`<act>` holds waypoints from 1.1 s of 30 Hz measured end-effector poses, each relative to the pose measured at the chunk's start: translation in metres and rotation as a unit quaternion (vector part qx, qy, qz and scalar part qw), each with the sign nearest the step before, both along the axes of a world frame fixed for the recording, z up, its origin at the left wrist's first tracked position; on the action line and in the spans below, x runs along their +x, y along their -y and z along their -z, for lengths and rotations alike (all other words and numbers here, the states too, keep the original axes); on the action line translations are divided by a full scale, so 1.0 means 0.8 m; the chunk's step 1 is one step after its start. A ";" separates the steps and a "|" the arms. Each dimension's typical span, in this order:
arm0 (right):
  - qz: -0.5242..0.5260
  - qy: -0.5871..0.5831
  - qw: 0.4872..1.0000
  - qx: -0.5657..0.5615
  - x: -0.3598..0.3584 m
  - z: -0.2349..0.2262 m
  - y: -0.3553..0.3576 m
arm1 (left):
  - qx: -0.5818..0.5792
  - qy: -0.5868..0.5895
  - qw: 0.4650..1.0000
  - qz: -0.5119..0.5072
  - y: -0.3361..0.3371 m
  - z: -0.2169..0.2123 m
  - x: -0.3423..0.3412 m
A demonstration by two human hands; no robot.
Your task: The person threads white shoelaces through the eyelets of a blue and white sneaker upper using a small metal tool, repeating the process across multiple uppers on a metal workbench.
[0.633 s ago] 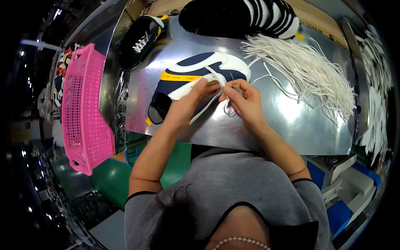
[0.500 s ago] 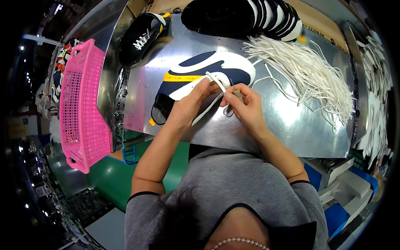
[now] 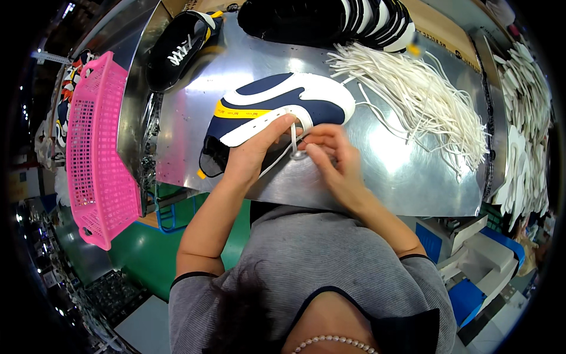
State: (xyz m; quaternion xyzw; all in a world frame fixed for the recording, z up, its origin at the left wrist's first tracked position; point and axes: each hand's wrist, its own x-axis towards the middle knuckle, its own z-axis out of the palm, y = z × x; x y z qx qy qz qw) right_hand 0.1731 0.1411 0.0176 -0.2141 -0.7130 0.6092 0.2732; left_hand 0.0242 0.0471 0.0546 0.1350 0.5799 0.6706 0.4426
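A navy and white shoe upper (image 3: 323, 89) with a yellow band lies on its side on the metal table, its toe to the right. My left hand (image 3: 254, 147) is closed on the upper's near edge, beside the row of eyelets, with the thumb on top. A white shoelace (image 3: 293, 137) comes over that edge and hangs in a small loop between my hands. My right hand (image 3: 335, 154) is closed at the loop, thumb and fingers pinching the lace close to the upper; the fingertips are partly hidden.
On the metal table (image 3: 389, 189), a heap of white laces (image 3: 424, 106) lies at right. Several stacked uppers (image 3: 377, 23) are at the back, and a dark laced upper (image 3: 171, 56) is at far left. A pink basket (image 3: 106, 147) stands left of the table.
My right hand has moved slightly down and left, its fingers now more curled. The lace, earlier held up between both hands, now drops in a loop. The whole view has shifted a little.
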 end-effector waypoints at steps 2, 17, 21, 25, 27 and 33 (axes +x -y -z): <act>0.024 0.045 0.999 -0.004 0.014 -0.028 -0.005 | -0.024 -0.047 0.999 0.009 0.003 0.005 -0.002; -0.017 0.051 0.987 0.153 -0.008 -0.019 -0.039 | -0.010 -0.201 0.979 0.010 0.005 0.012 0.013; -0.038 0.080 0.989 0.119 -0.002 -0.039 -0.037 | -0.014 -0.205 0.979 0.014 0.007 0.014 0.009; -0.035 0.048 0.991 0.124 -0.015 -0.022 -0.038 | -0.001 -0.237 0.971 0.011 0.007 0.010 0.006; -0.031 0.067 0.991 0.112 -0.019 -0.022 -0.038 | -0.010 -0.245 0.969 0.018 0.007 0.006 0.006; -0.121 0.260 0.919 0.270 -0.016 -0.032 -0.049 | 0.011 -0.508 0.847 0.157 0.003 0.042 0.008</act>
